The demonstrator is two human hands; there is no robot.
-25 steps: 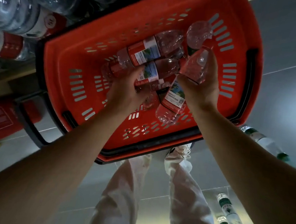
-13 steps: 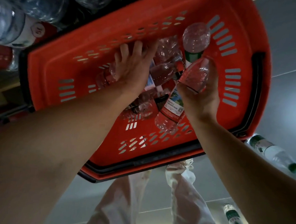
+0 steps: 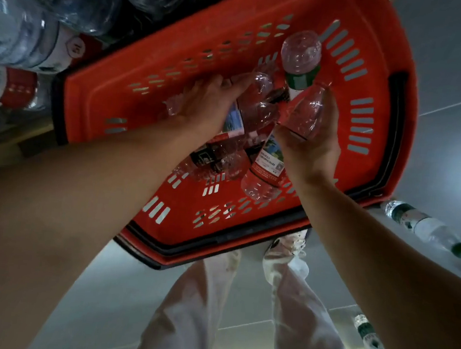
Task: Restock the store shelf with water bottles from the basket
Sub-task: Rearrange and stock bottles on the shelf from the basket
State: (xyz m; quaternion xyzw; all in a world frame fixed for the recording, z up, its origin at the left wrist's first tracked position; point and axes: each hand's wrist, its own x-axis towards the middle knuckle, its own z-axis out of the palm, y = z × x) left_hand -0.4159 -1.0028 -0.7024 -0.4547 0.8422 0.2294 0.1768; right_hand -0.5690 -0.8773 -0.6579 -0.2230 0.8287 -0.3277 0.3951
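Observation:
A red plastic basket (image 3: 124, 99) with a black rim holds several clear water bottles with red labels. My left hand (image 3: 205, 104) reaches into it, fingers curled over one red-labelled bottle (image 3: 258, 106) lying in the pile. My right hand (image 3: 313, 145) grips another red-labelled bottle (image 3: 269, 164) around its middle, the base pointing toward me. A green-labelled bottle (image 3: 301, 57) stands just beyond my right hand, its base facing the camera. More bottles (image 3: 222, 159) lie beneath my hands, partly hidden.
Large water jugs (image 3: 26, 28) with red-and-white labels fill the shelf at the upper left. Green-labelled bottles lie on the grey tiled floor at the right (image 3: 427, 227) and lower right (image 3: 370, 342). My legs in white trousers (image 3: 204, 312) stand below the basket.
My left hand moved deeper into the basket, spread over the bottles, then curled around one. My right hand kept its bottle and barely moved.

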